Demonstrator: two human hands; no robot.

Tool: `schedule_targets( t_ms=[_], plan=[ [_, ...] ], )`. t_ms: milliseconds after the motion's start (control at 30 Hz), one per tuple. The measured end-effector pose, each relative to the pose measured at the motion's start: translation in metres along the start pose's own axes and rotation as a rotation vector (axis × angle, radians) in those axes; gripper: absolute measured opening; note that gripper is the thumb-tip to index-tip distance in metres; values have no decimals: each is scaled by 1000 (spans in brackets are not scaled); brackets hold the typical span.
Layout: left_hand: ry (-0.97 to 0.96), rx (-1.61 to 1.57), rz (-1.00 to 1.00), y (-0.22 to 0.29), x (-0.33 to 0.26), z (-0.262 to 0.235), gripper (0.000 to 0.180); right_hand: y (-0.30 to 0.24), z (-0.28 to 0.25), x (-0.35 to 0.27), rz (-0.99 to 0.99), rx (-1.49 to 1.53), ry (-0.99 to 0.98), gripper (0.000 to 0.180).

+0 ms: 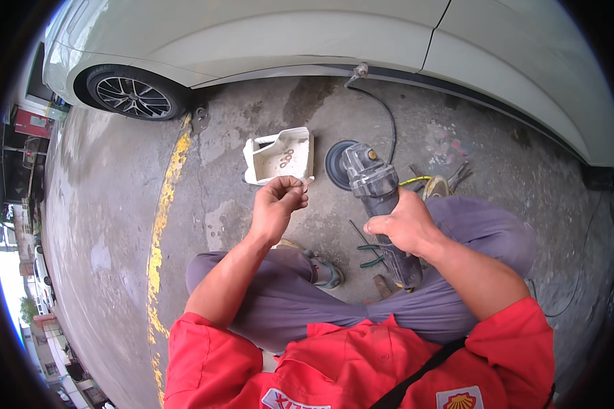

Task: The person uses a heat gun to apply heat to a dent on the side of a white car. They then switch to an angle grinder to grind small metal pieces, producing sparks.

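Note:
My right hand (408, 223) is wrapped round the body of a worn black-and-grey angle grinder (381, 194). Its round dark disc (339, 165) faces away from me, above the concrete. My left hand (280, 203) is closed in a pinch, with a small pale piece showing at the fingertips, too small to name. Just beyond that hand lies a white plastic jug (314, 153) with one side cut away. Several small brownish rings (286, 159) sit inside it.
A pale car (307, 41) stands ahead, its wheel (131, 95) at the left. From its sill a dark hose or cable (387, 112) hangs from a metal fitting (360, 70). Green-handled pliers (370, 255) lie between my legs. A yellow line (164, 218) crosses the concrete.

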State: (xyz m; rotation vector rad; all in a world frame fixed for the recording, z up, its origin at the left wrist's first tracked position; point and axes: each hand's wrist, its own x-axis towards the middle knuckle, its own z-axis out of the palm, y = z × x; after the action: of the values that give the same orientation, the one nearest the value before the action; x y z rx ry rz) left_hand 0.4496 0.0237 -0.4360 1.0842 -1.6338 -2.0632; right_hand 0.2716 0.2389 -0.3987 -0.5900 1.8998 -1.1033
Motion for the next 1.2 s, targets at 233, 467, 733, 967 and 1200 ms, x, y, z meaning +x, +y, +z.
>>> schedule_targets(
  t_ms=[233,467,733,967,1200],
  plan=[
    [43,216,46,6,-2,4,15,4,0,1,-20,29,4,45],
    [56,638,216,2,8,-6,23,1,1,-1,-20,19,-5,45],
    [144,1,-165,6,9,0,19,2,0,-1,10,1,-32,46],
    [136,36,-190,11,6,5,18,-4,2,-2,-18,-69,-26,49],
    [71,202,-170,19,3,8,14,-15,3,-5,31,-190,-44,54]
  ],
)
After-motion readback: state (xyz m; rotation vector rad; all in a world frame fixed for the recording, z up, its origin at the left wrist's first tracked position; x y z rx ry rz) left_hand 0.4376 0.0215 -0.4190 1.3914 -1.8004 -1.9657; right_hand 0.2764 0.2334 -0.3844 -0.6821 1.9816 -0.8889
